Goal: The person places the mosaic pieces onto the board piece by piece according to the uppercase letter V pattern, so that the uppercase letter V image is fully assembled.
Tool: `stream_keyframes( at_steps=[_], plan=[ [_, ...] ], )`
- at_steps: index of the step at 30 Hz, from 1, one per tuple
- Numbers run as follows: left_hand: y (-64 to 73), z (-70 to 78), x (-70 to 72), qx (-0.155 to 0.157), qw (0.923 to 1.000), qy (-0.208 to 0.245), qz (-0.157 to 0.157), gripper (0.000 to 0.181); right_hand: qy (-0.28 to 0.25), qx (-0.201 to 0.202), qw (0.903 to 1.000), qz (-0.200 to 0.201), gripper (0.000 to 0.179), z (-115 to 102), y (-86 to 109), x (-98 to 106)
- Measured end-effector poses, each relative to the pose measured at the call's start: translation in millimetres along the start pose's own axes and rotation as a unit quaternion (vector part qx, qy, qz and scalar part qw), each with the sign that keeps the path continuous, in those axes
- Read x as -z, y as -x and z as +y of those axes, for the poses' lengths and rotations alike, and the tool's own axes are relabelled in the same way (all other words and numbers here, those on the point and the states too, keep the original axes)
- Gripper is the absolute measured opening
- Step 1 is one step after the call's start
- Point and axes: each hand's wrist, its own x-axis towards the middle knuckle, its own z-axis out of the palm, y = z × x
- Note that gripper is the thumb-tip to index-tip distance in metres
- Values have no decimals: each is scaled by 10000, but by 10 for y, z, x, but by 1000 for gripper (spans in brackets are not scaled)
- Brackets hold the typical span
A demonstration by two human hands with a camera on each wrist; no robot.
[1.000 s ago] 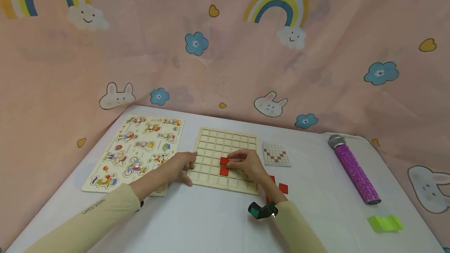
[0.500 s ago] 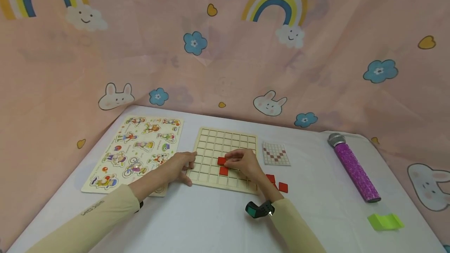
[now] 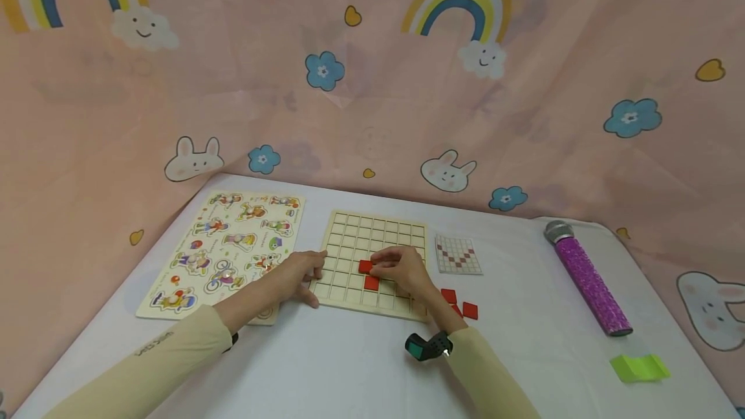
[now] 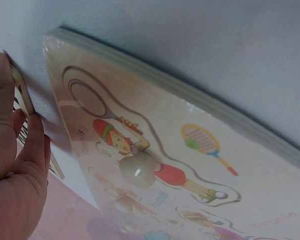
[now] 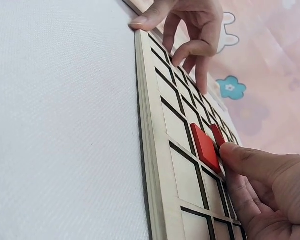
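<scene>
A wooden grid board (image 3: 346,257) lies on the white-covered table in the head view. My right hand (image 3: 404,269) pinches a red square tile (image 3: 365,266) at the grid's surface, thumb against it in the right wrist view. Nearer me, one column to the right, a second red tile (image 5: 206,148) sits on the board. My left hand (image 3: 295,275) rests at the board's left side. Its thumb (image 5: 142,21) is at the near corner, and the other fingers spread along the left edge. Beside the board lies a pattern card (image 3: 458,255) showing a V of red squares.
Several loose red tiles (image 3: 470,310) lie by my right forearm. A picture puzzle board (image 3: 238,218) lies left, partly under my left forearm in view. On the right are a purple glittery microphone (image 3: 592,286) and a lime-green block (image 3: 640,368) with a curved top.
My right hand has shifted slightly left over the grid with the pinched red tile, which now sits left of the nearer tile's column. My left hand has not moved.
</scene>
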Motion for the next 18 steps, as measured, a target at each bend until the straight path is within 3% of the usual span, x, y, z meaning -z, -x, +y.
stream_keyframes(
  at_steps=[7, 18],
  plan=[
    [-2, -15, -2, -85, 10000, 27, 36, 47, 105, 355, 9992, -148, 23, 5, -7, -1],
    [-5, 5, -8, 111, 9999, -41, -16, 46, 48, 366, 9987, -338, 23, -12, -20, 1]
  ],
)
